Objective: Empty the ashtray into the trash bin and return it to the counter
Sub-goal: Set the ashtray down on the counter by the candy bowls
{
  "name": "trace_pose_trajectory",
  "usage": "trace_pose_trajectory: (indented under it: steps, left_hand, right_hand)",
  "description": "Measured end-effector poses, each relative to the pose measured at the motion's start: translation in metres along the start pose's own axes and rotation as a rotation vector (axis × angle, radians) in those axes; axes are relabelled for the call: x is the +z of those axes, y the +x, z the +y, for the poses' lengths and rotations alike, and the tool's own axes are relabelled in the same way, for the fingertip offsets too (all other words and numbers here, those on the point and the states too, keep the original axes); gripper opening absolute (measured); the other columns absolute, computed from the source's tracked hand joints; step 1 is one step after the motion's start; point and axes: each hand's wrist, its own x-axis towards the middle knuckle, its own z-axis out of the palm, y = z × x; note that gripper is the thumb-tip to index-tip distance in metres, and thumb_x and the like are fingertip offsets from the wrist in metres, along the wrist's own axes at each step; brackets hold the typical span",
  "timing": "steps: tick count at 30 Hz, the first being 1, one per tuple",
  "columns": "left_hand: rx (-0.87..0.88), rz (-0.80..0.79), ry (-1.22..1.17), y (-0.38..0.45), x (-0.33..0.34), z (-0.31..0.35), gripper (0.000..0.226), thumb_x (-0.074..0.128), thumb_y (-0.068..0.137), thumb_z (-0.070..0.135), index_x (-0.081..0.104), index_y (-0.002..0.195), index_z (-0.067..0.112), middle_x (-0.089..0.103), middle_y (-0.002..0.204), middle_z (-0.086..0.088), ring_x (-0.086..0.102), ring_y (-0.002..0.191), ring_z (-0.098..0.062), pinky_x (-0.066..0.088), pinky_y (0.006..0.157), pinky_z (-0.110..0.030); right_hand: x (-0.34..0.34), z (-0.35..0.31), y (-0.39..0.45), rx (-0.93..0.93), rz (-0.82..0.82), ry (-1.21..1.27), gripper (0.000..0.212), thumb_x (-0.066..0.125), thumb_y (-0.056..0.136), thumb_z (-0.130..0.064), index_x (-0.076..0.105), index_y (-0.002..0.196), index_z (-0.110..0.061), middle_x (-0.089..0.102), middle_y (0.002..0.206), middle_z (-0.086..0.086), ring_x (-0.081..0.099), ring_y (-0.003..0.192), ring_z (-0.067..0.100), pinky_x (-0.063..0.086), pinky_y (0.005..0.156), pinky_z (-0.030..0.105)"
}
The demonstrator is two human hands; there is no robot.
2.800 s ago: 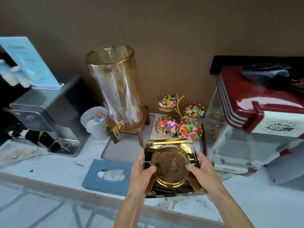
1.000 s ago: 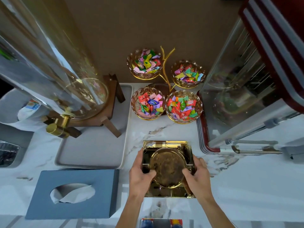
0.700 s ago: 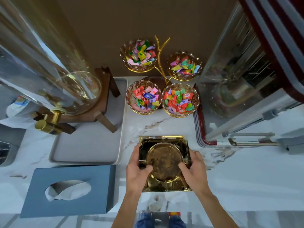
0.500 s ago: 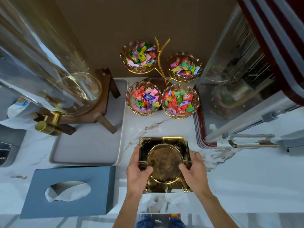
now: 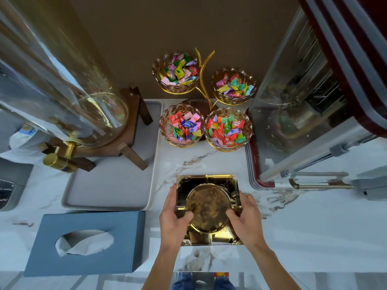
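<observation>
Little shifts since a half-second earlier: on the marble desk (image 5: 314, 222), between popcorn machine (image 5: 314, 97) and tissue box (image 5: 88, 243), left hand (image 5: 173, 220) and right hand (image 5: 245, 218) clamp the gold ashtray (image 5: 207, 208), fingers curled over its rim. A sliding release risks scratching the marble.

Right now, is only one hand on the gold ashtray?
No, both the left hand and the right hand grip opposite sides of the ashtray.

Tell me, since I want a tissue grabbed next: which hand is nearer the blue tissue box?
Left. The left hand grips the ashtray on its side facing the tissue box; the right hand grips the ashtray's far side.
</observation>
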Motion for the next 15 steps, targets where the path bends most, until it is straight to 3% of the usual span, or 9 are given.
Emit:
trace_pose_trajectory:
  steps: [4,8,9,15]
  left_hand:
    - [0.042,-0.015,0.091,0.0006,-0.0005,-0.0015,0.092,0.071,0.080,-0.008,0.036,0.157,0.030,0.041,0.160,0.012,0.034,0.147,-0.004,0.034,0.117,-0.024]
    - [0.046,-0.030,0.122,0.0031,-0.0002,-0.0038,0.092,0.072,0.082,-0.006,0.035,0.157,0.031,0.040,0.160,0.013,0.032,0.145,-0.003,0.031,0.099,0.004]
    - [0.048,-0.032,0.123,0.0032,-0.0002,-0.0045,0.091,0.072,0.082,-0.006,0.035,0.157,0.031,0.040,0.161,0.012,0.033,0.146,-0.004,0.032,0.101,0.002]
    - [0.027,-0.050,0.146,0.0025,-0.0034,-0.0008,0.090,0.072,0.085,-0.004,0.033,0.158,0.030,0.041,0.162,0.008,0.035,0.149,-0.014,0.036,0.120,-0.040]
  right_hand:
    - [-0.0002,0.0018,0.0001,0.000,-0.016,0.011,0.058,0.070,0.089,-0.013,0.052,0.145,-0.010,0.051,0.116,0.001,0.055,0.116,0.021,0.049,0.097,0.029]
    - [0.0001,0.0022,0.0003,-0.009,-0.016,0.018,0.062,0.070,0.091,-0.013,0.048,0.149,-0.011,0.048,0.119,-0.002,0.053,0.122,0.021,0.047,0.101,0.029]
    - [-0.0003,0.0023,-0.0002,-0.012,-0.016,0.020,0.063,0.069,0.091,-0.013,0.047,0.150,-0.012,0.047,0.119,-0.002,0.053,0.123,0.020,0.045,0.101,0.028]
    - [-0.0068,0.0041,0.0002,-0.023,-0.072,0.027,0.063,0.068,0.096,-0.023,0.043,0.153,-0.013,0.050,0.128,0.004,0.050,0.129,0.020,0.046,0.110,0.036]
